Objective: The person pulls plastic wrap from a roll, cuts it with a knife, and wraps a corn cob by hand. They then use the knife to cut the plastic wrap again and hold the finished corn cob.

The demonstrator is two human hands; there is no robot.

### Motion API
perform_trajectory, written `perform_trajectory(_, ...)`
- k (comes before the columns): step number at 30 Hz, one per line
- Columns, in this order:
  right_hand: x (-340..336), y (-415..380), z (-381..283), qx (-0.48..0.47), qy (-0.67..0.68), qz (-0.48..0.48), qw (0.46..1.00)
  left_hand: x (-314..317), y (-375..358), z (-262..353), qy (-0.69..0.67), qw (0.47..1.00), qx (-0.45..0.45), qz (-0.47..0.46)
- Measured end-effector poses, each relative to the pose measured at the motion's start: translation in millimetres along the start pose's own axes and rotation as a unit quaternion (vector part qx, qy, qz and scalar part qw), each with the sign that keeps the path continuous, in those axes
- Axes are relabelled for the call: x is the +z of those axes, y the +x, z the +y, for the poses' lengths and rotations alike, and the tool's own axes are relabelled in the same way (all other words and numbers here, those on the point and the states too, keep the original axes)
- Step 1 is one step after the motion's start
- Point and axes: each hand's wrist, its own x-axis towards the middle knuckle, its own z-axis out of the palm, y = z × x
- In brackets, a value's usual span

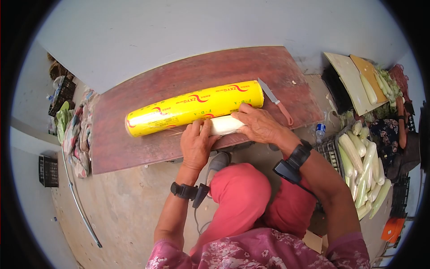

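Observation:
A pale, whitish length of vegetable stem lies level between my hands at the front edge of the red-brown table. Clear film seems to be around it. My left hand is closed on its left end, and my right hand grips its right end with the thumb side up. Just behind it lies a large roll of cling film in yellow printed wrapping, tilted slightly up to the right. To the right of the roll is a knife with a pink handle, its blade pointing away from me.
On the right, a black crate holds several long pale-green stems. A water bottle stands beside the table. Behind are boards with more stems, and another person's arm. Patterned cloth and a metal pole lie left.

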Motion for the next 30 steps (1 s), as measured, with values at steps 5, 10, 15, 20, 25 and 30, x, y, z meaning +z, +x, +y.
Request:
perform_trajectory(5, -4, 1, 1, -0.002, -0.022, -0.026, 0.999, -11, 3, 10, 0.04, 0.999, 0.003, -0.025)
perform_trajectory(10, -7, 2, -1, 0.002, -0.029, -0.045, 0.999, -10, 2, 11, -0.011, 1.0, -0.026, -0.012)
perform_trajectory(15, -8, 2, 2, 0.017, 0.02, -0.014, 1.0, -7, 5, 4, -0.039, 0.999, -0.028, -0.023)
perform_trajectory(20, -6, 1, 12, 0.003, 0.084, 0.034, 0.996, -11, 7, 2, -0.047, 0.998, -0.03, -0.036)
perform_trajectory(25, -13, -6, 32, 0.062, 0.032, 0.088, 0.994, -13, 10, 2, -0.057, 0.997, -0.034, -0.041)
perform_trajectory(30, -26, -5, 3, 0.094, -0.023, 0.213, 0.972, -14, 12, 2, -0.065, 0.996, -0.042, -0.048)
